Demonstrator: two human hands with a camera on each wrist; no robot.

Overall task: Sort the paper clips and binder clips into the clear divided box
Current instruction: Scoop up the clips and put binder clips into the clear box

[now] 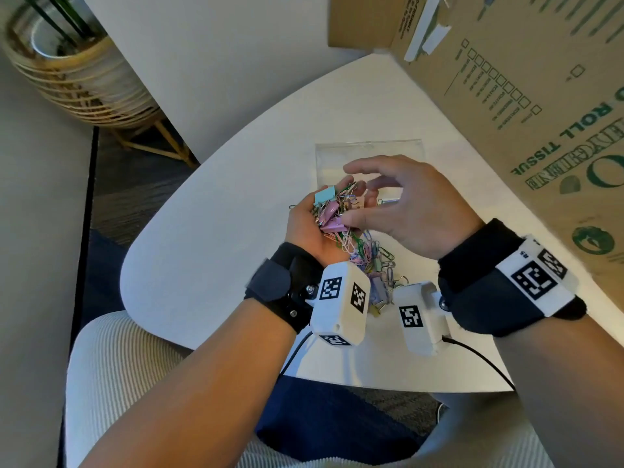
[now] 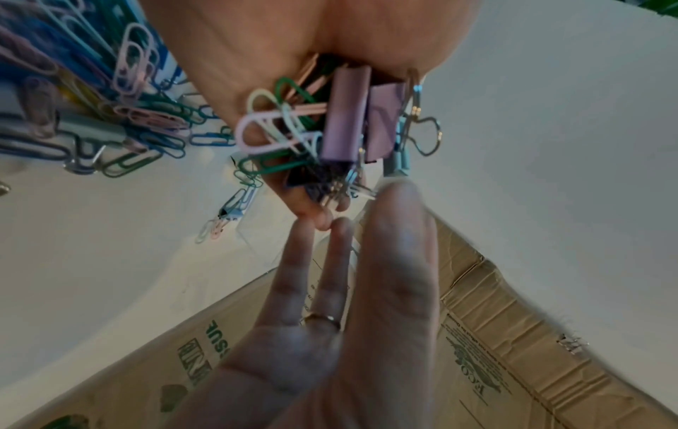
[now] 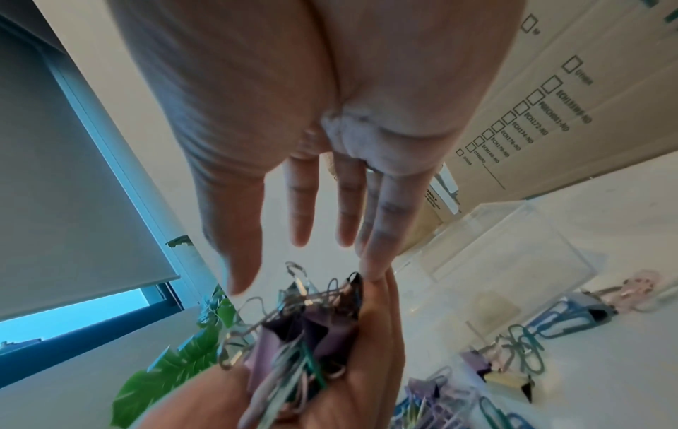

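Cupping tangled clips point(image 1: 332, 211), left hand point(image 1: 310, 231) grip curled, right hand point(image 1: 405, 211) spread, pink binder clip point(image 2: 344, 116) lengthwise along palm.

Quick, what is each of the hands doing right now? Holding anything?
Left hand: cupped around a mixed bunch of clips.
Right hand: open, fingers straight, holding nothing, reaching toward that bunch.

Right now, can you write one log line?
left hand: holds mixed clips | right hand: open, reaching over | clear box: behind hands
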